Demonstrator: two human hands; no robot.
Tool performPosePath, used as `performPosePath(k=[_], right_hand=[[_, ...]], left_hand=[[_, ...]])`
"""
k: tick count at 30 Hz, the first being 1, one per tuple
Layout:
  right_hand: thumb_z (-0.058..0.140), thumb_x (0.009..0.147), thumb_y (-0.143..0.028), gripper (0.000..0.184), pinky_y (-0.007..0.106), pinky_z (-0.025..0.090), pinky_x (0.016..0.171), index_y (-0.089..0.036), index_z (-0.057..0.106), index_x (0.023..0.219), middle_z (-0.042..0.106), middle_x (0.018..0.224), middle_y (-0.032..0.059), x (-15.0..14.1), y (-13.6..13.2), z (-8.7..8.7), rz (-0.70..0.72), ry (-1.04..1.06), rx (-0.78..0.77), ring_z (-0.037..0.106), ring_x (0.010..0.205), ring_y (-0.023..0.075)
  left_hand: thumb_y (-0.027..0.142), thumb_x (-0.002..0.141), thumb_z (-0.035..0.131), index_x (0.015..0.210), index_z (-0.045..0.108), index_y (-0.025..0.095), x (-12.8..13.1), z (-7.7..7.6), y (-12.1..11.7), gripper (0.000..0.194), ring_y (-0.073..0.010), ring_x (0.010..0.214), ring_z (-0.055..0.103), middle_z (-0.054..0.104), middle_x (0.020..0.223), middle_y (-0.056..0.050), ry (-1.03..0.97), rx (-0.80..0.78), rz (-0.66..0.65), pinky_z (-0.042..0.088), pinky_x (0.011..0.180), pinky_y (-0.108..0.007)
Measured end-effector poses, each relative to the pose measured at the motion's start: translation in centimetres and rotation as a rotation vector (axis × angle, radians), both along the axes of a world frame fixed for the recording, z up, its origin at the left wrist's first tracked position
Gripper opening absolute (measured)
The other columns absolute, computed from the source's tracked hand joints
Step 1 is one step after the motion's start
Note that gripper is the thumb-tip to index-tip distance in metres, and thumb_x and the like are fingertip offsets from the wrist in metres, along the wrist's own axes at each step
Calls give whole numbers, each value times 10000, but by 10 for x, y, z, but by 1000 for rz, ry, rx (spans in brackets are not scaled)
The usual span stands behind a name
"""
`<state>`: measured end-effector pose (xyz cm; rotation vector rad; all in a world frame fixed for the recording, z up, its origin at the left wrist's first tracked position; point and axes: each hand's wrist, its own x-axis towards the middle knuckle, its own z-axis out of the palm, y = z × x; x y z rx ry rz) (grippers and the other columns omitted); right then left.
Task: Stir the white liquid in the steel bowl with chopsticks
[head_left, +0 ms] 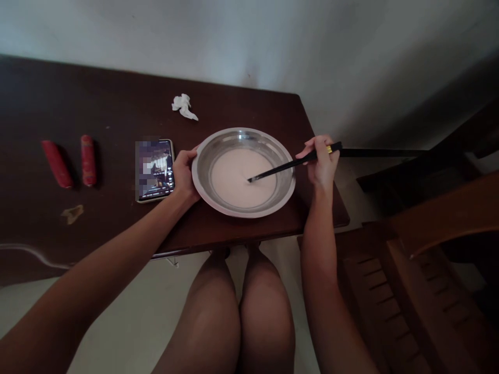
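A wide steel bowl (pixel 202 195) stands near the front right of the dark wooden table (pixel 117 98). Inside it lies a pale, milky liquid (pixel 230 182). My left hand (pixel 184 174) grips the bowl's left rim, thumb on top. Over the right rim, my right hand (pixel 322 163) is closed around black chopsticks (pixel 278 169) with a gold band near the top. Their tips dip into the liquid at about the middle of the bowl. Whether it is one stick or a pair pressed together is hard to see.
Left of the bowl lies a phone (pixel 161 169) with its screen lit. Farther left are two red wrapped sticks (pixel 88 161) and a torn brownish scrap (pixel 73 214). Crumpled white tissue (pixel 184 106) rests behind the phone. A wooden slatted chair (pixel 382 291) stands to the right.
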<state>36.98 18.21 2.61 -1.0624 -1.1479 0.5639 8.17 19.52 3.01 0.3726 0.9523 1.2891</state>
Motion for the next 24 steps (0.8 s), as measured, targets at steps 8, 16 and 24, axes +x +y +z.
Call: performPosePath(k=[8, 16, 24], right_hand=[[658, 873, -747, 500, 322, 630, 721, -258, 613, 780, 654, 720, -58, 1, 3, 0, -71, -35, 30, 757, 679, 131], [621, 898, -747, 512, 381, 637, 795, -260, 595, 744, 619, 635, -43, -3, -1, 1, 23, -133, -19, 763, 735, 172], [630, 889, -746, 512, 389, 640, 789, -265, 570, 724, 613, 660, -37, 1, -1, -1, 20, -99, -30, 783, 788, 192]], left_hand=[[365, 822, 669, 1058, 817, 305, -2, -3, 3, 285, -404, 1029, 751, 793, 791, -54, 9, 22, -26, 619, 907, -531], [285, 802, 600, 1019, 797, 249, 0, -3, 2, 296, -381, 1059, 751, 791, 818, -73, -9, 50, 11, 620, 921, -507], [299, 741, 672, 1074, 794, 309, -1, -1, 1, 355, -425, 1174, 704, 800, 829, -55, 7, 21, -6, 628, 924, -547]])
